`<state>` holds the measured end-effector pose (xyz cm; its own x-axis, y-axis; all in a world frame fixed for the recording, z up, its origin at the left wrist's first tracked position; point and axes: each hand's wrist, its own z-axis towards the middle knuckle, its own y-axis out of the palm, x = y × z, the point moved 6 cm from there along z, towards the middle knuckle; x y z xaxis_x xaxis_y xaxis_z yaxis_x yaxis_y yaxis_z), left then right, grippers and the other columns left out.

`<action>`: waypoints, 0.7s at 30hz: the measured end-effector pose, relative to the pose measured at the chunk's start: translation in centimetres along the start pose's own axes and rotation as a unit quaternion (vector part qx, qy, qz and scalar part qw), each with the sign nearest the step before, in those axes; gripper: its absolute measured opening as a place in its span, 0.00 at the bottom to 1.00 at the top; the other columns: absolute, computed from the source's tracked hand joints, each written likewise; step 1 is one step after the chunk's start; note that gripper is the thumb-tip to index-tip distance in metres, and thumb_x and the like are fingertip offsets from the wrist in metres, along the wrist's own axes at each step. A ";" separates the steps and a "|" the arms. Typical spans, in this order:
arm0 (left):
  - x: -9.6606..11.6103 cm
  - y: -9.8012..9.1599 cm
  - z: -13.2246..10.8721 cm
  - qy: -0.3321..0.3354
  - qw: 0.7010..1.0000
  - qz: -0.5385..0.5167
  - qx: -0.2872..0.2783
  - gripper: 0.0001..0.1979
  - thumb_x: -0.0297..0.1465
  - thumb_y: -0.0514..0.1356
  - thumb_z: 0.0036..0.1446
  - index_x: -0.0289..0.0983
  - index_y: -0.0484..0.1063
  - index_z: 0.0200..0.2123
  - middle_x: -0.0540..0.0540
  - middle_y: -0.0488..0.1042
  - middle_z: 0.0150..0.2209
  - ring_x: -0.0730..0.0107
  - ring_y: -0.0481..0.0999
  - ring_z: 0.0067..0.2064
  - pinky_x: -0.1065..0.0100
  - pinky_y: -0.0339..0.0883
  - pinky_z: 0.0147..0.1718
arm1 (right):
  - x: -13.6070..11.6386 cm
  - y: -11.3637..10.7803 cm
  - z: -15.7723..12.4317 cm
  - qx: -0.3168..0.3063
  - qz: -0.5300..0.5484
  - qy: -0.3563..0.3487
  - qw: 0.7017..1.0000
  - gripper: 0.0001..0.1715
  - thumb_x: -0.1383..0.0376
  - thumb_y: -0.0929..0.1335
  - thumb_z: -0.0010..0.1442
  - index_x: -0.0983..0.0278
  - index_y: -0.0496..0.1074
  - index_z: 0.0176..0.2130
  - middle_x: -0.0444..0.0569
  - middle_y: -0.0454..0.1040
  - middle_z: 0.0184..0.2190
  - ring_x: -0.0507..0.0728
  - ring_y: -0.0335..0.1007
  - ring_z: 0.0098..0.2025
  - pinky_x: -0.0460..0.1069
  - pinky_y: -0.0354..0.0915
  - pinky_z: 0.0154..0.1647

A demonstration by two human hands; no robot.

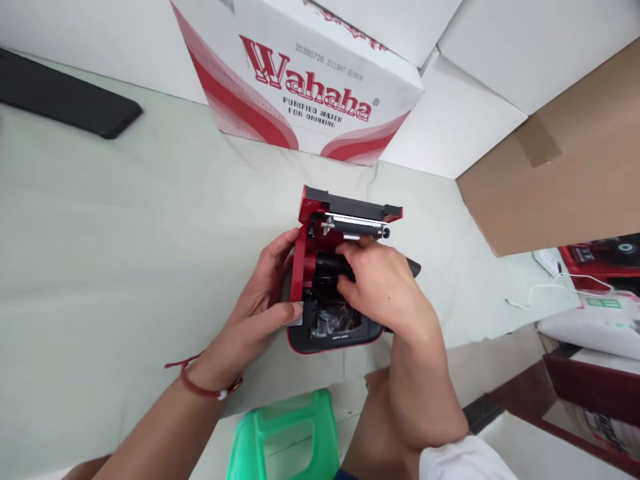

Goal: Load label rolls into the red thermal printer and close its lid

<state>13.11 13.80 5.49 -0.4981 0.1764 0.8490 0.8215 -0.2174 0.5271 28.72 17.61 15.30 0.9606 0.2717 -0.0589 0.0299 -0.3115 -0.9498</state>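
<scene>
A small red-and-black device with a roller, which looks like a label printer (297,267), lies on the pale cloth with its lid (355,208) raised. A dark roller (357,229) and metal bar show under the lid. My left hand (263,287) grips the left side, thumb on the front corner and fingers on the red wall. Inside the open body, my right hand (385,283) has its thumb and fingers around a black roll (327,263), whose middle the hand hides. Crinkled, shiny dark film (337,320) shows in the front of the body.
Behind stands a white and red Wahaha water carton (320,93), with a brown cardboard box (560,153) to the right. A long black object (65,93) lies far left. A white cable (545,288) rests near the right edge. A green stool (287,433) stands below the front edge.
</scene>
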 end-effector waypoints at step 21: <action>0.6 -0.4 0.1 -0.016 0.999 0.031 -0.023 0.44 0.39 0.76 0.60 0.57 0.67 0.77 0.49 0.64 0.83 0.35 0.59 0.84 0.37 0.62 0.81 | 13.4 0.9 -2.1 0.019 0.265 0.175 0.948 0.17 0.63 0.71 0.58 0.61 0.81 0.47 0.45 0.79 0.31 0.58 0.71 0.32 0.53 0.66 0.36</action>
<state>12.53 14.04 5.83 -0.4372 0.1911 0.8788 0.8366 -0.2722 0.4754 42.24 19.07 14.28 0.8715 -0.2341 -0.4309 -0.4853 -0.2857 -0.8263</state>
